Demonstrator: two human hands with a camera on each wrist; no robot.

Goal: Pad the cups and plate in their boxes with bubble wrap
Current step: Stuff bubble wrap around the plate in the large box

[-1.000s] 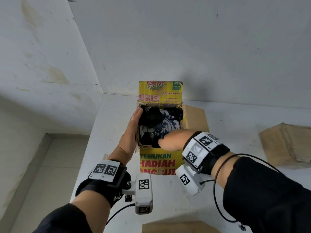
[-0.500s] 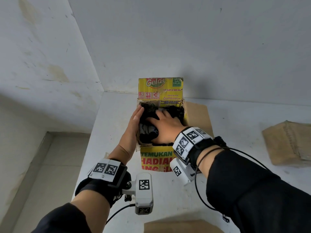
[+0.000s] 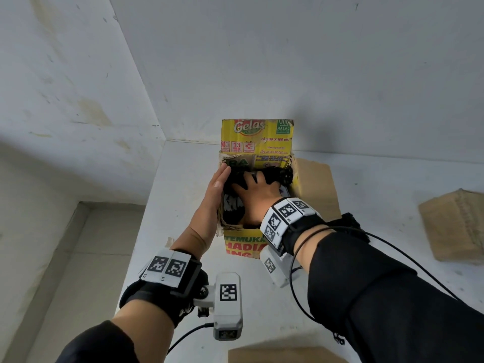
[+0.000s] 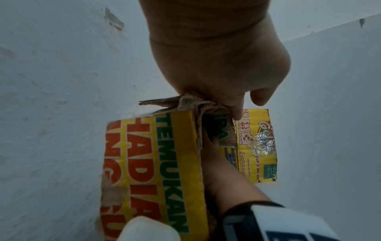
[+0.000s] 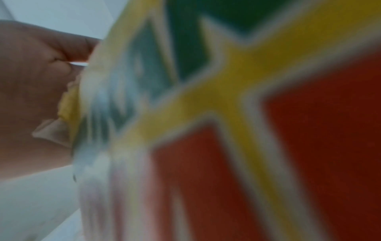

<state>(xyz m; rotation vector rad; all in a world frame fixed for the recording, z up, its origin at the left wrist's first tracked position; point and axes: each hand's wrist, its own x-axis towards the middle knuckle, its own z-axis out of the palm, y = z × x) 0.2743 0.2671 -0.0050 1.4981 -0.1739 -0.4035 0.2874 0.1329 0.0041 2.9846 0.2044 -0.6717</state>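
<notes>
A yellow printed cardboard box point(image 3: 258, 142) stands open on the white table, near the wall corner. Black bubble wrap point(image 3: 284, 175) fills it, and a bit of the blue-and-white plate point(image 3: 232, 204) shows under the wrap at the left. My right hand point(image 3: 258, 195) is inside the box, fingers spread and pressing down on the wrap. My left hand point(image 3: 217, 187) lies flat with straight fingers along the box's torn left wall point(image 4: 191, 104). In the left wrist view the left hand point(image 4: 226, 73) rests on that wall. The right wrist view is a blur of the box's print point(image 5: 247, 114).
The box's brown flap point(image 3: 317, 189) lies open to the right. Another brown cardboard box point(image 3: 455, 229) sits at the far right, and a cardboard piece point(image 3: 285, 355) at the near edge. The table's left edge point(image 3: 146, 218) drops to the floor. White walls close the back and left.
My right hand moved from over the box's front edge down into the box and now presses the black wrap over the plate. The left hand stayed on the left wall.
</notes>
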